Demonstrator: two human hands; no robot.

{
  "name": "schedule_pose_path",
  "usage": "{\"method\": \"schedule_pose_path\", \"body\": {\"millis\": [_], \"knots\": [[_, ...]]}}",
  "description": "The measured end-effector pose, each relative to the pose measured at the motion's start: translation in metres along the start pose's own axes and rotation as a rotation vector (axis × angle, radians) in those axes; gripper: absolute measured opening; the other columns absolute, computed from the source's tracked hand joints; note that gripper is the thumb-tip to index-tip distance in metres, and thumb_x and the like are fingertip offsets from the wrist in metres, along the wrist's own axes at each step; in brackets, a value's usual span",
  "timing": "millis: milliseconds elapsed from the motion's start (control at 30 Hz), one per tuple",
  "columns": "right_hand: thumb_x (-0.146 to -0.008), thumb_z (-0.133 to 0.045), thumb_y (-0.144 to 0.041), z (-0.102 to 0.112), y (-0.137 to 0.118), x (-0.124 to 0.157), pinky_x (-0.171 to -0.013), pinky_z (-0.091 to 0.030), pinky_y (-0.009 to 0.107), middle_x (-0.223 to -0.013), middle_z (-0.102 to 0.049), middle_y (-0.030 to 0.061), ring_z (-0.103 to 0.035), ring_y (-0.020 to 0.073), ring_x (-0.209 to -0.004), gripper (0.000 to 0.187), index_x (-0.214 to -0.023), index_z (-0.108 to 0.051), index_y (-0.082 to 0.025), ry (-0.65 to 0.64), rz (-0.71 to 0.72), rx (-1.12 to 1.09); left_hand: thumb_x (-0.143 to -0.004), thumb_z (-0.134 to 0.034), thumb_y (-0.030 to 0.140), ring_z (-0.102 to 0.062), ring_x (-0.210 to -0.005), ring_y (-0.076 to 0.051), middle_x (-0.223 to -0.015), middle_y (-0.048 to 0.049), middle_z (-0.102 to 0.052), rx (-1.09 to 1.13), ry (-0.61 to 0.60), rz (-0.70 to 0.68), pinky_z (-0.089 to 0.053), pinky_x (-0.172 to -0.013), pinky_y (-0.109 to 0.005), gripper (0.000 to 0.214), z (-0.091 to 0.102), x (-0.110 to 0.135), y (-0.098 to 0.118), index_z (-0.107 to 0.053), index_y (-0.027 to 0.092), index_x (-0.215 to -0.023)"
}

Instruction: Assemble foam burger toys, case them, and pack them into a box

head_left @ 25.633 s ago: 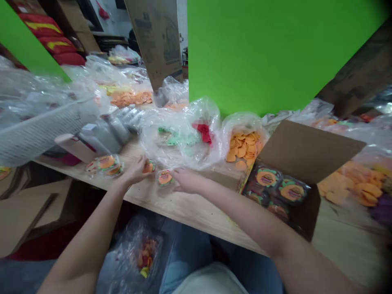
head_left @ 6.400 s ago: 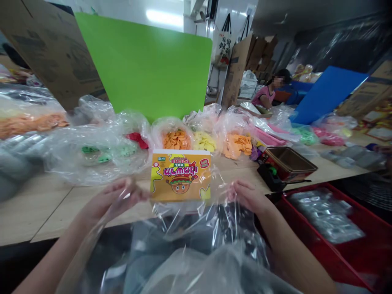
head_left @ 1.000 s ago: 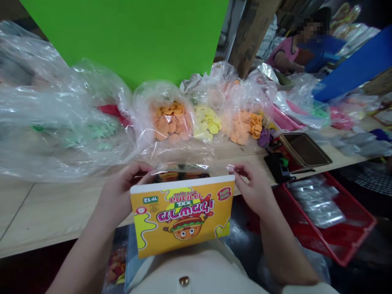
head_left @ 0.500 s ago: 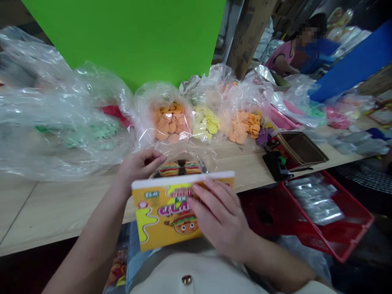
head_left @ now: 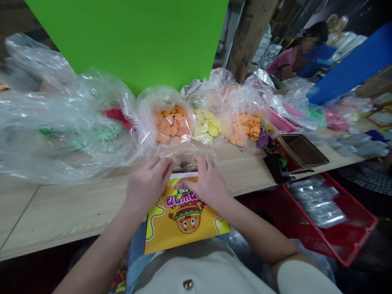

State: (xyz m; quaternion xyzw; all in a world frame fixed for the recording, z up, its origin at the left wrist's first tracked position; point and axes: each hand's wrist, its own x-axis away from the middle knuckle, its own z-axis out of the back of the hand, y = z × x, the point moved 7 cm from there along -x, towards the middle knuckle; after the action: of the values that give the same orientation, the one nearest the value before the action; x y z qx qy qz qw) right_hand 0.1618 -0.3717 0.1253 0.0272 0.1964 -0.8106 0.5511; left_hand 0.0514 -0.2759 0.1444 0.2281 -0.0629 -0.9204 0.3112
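Observation:
A yellow printed box [head_left: 168,228] with a burger character leans against my front at the table edge, its lettering upside down to no side and its top edge at my hands. Just beyond that edge lies a clear plastic bag [head_left: 183,155] with burger print showing in it. My left hand [head_left: 150,183] is closed, fingers curled on the near left of the bag. On the other side my right hand [head_left: 210,185] has its fingers at the bag's right edge, thumb across the box front. Blur hides the exact finger contact.
Clear bags of orange foam pieces [head_left: 173,128], yellow pieces [head_left: 208,124] and green pieces [head_left: 107,132] line the table's back. A black tape dispenser [head_left: 277,167] and brown tray [head_left: 303,151] stand right, above a red crate [head_left: 330,241]. A person [head_left: 283,61] works beyond.
My right hand has slid up from the box front to its top edge. My left hand has moved right, closer to it. The box has tilted so more of its front shows.

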Motion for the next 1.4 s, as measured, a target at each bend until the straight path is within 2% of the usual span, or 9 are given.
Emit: {"method": "schedule_pose_path", "body": {"millis": [100, 233, 333, 500, 667, 1033, 1267, 1333, 1400], "knots": [[-0.075, -0.053, -0.057, -0.010, 0.004, -0.023, -0.071, -0.046, 0.039, -0.095, -0.056, 0.0147, -0.052, 0.0277, -0.087, 0.054, -0.104, -0.050, -0.011, 0.004, -0.041, 0.110, -0.088, -0.043, 0.030, -0.060, -0.076, -0.017, -0.082, -0.0036, -0.065, -0.105, 0.033, -0.157, -0.038, -0.063, -0.026, 0.024, -0.001, 0.021, 0.019, -0.063, 0.023, -0.100], [-0.082, -0.047, -0.028, -0.006, 0.008, -0.036, -0.066, -0.043, 0.033, -0.090, -0.056, 0.0102, -0.052, 0.0226, -0.080, 0.020, -0.095, -0.053, -0.014, 0.054, -0.030, 0.223, -0.085, -0.051, 0.024, -0.058, -0.074, -0.017, -0.078, -0.0035, -0.063, -0.065, 0.159, -0.235, -0.042, -0.069, -0.027, 0.017, 0.002, 0.034, 0.024, -0.063, 0.021, -0.097], [-0.079, -0.044, -0.014, 0.011, 0.020, -0.028, -0.070, -0.043, 0.032, -0.090, -0.057, 0.0090, -0.052, 0.0219, -0.083, 0.019, -0.096, -0.054, -0.015, 0.162, -0.027, 0.256, -0.083, -0.053, 0.020, -0.056, -0.082, -0.018, -0.094, -0.0073, -0.061, -0.010, 0.168, -0.225, -0.044, -0.076, -0.031, 0.016, 0.003, 0.035, 0.020, -0.063, 0.020, -0.097], [-0.079, -0.043, -0.007, 0.032, 0.050, 0.004, -0.075, -0.043, 0.033, -0.087, -0.059, 0.0085, -0.053, 0.0215, -0.083, 0.025, -0.098, -0.057, -0.014, 0.275, -0.054, 0.274, -0.083, -0.051, 0.016, -0.056, -0.088, -0.021, -0.099, -0.0090, -0.061, -0.001, 0.097, -0.098, -0.045, -0.080, -0.034, 0.023, -0.002, 0.036, 0.001, -0.058, 0.015, -0.105], [-0.087, -0.042, -0.013, 0.037, 0.070, 0.029, -0.075, -0.046, 0.033, -0.082, -0.063, 0.0084, -0.056, 0.0200, -0.081, 0.023, -0.102, -0.059, -0.014, 0.332, -0.026, 0.240, -0.081, -0.055, 0.014, -0.056, -0.083, -0.019, -0.090, -0.0055, -0.062, 0.011, 0.144, -0.140, -0.045, -0.080, -0.032, 0.020, 0.002, 0.054, -0.011, -0.060, 0.017, -0.100], [-0.080, -0.055, -0.006, 0.030, 0.049, 0.119, -0.072, -0.051, 0.033, -0.086, -0.065, 0.0070, -0.058, 0.0169, -0.078, 0.034, -0.112, -0.056, -0.019, 0.320, 0.167, -0.160, -0.080, -0.056, 0.011, -0.061, -0.080, -0.016, -0.088, -0.0046, -0.065, 0.142, 0.146, -0.164, -0.047, -0.079, -0.028, 0.020, 0.030, 0.131, -0.010, -0.059, 0.017, -0.099], [-0.080, -0.054, -0.006, 0.018, 0.063, 0.168, -0.072, -0.052, 0.035, -0.087, -0.065, 0.0073, -0.060, 0.0177, -0.078, 0.040, -0.117, -0.055, -0.020, 0.324, 0.182, -0.261, -0.071, -0.063, 0.008, -0.063, -0.082, -0.017, -0.088, -0.0027, -0.067, 0.322, 0.142, -0.142, -0.053, -0.073, -0.026, 0.035, 0.023, 0.191, -0.006, -0.061, 0.024, -0.102], [-0.080, -0.053, -0.005, 0.013, 0.068, 0.186, -0.073, -0.052, 0.033, -0.085, -0.066, 0.0065, -0.061, 0.0175, -0.079, 0.037, -0.113, -0.057, -0.020, 0.305, 0.146, -0.297, -0.075, -0.059, 0.014, -0.064, -0.086, -0.019, -0.093, -0.0037, -0.067, 0.468, 0.142, -0.042, -0.054, -0.073, -0.028, 0.034, 0.016, 0.204, -0.018, -0.059, 0.027, -0.106], [-0.079, -0.052, -0.006, 0.007, 0.076, 0.199, -0.075, -0.052, 0.032, -0.084, -0.066, 0.0055, -0.061, 0.0175, -0.082, 0.031, -0.105, -0.060, -0.022, 0.243, 0.099, -0.366, -0.082, -0.049, 0.023, -0.062, -0.095, -0.021, -0.105, -0.0059, -0.064, 0.683, 0.178, 0.285, -0.053, -0.079, -0.034, 0.035, 0.002, 0.206, -0.050, -0.052, 0.028, -0.116]]}}
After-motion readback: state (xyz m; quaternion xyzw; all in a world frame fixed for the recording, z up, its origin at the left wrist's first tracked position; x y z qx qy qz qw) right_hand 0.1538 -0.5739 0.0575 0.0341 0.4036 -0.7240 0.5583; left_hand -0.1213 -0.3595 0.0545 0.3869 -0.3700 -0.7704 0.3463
